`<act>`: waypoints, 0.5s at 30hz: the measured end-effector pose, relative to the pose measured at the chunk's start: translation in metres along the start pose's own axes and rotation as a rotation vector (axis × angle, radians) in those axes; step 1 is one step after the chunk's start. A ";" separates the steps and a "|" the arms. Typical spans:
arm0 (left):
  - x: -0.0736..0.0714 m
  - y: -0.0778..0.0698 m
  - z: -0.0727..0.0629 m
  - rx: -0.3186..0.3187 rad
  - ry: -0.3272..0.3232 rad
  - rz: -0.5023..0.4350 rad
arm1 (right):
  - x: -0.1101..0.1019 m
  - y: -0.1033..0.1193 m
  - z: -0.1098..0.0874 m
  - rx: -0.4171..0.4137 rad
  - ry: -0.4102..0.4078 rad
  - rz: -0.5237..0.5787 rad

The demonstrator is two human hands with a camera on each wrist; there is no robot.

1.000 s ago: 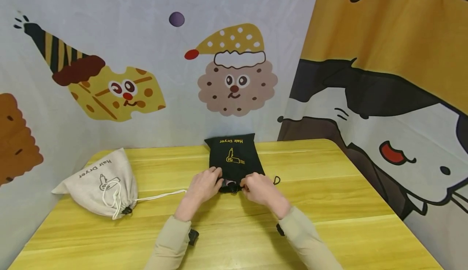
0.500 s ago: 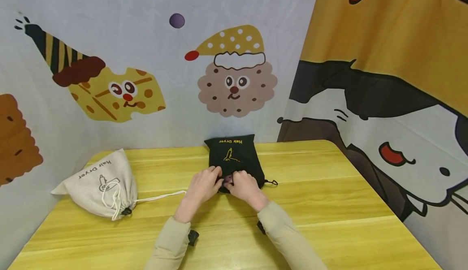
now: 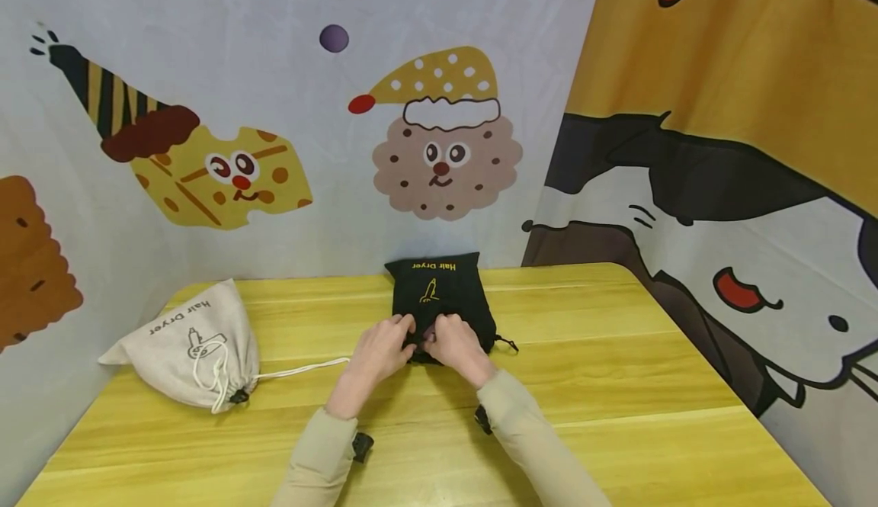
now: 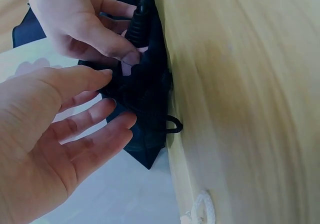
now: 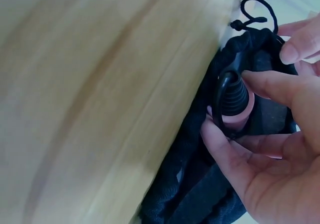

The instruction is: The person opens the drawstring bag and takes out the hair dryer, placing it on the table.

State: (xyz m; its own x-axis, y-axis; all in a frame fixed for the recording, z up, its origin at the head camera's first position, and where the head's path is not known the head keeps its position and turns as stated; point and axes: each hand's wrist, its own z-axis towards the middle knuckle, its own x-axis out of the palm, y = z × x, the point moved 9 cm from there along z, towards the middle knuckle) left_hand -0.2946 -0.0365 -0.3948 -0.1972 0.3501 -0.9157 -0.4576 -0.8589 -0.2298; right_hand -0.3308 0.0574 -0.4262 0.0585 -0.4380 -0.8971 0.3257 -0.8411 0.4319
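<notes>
A black drawstring bag point(image 3: 466, 293) with yellow "Hair Dryer" print lies flat at the table's back, mouth toward me. My left hand point(image 3: 376, 348) pinches the left edge of the mouth between thumb and finger; its other fingers are loosely bent in the left wrist view. My right hand point(image 3: 461, 345) reaches into the opening. In the right wrist view its thumb and fingers grip the pink handle end of a hair dryer point(image 5: 242, 120), with a ribbed black cord sleeve point(image 5: 234, 96) sticking out. The rest of the dryer is hidden inside the bag.
To the left on the wooden table point(image 3: 617, 431) lies a full-looking beige "Hair Dryer" drawstring bag point(image 3: 185, 347), its white cord point(image 3: 302, 370) trailing toward my left hand. A black cord loop point(image 3: 507, 344) sticks out right of the black bag. A cartoon-printed curtain point(image 3: 274, 95) hangs behind.
My right hand has left the bag's right edge, moved left into the mouth and taken hold of the dryer's handle end. My left hand stays at the left edge.
</notes>
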 end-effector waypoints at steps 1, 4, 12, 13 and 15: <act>0.001 0.000 0.000 0.000 0.002 0.000 | -0.001 0.000 -0.001 -0.001 0.003 0.003; 0.003 0.000 0.000 0.002 0.009 -0.003 | -0.004 0.001 -0.004 -0.005 0.017 0.011; 0.011 -0.005 -0.001 0.058 0.073 -0.104 | -0.008 -0.007 -0.015 -0.025 0.065 -0.035; 0.012 -0.004 -0.001 0.060 0.092 -0.134 | -0.010 -0.007 -0.017 -0.037 0.074 -0.039; 0.013 0.000 0.000 0.046 0.118 -0.188 | -0.014 -0.009 -0.022 -0.063 0.096 -0.039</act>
State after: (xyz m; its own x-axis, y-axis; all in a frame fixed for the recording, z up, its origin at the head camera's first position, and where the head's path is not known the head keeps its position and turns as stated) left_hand -0.2972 -0.0321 -0.4066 -0.0031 0.4536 -0.8912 -0.5166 -0.7638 -0.3870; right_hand -0.3139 0.0780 -0.4197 0.1341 -0.3700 -0.9193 0.3878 -0.8341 0.3923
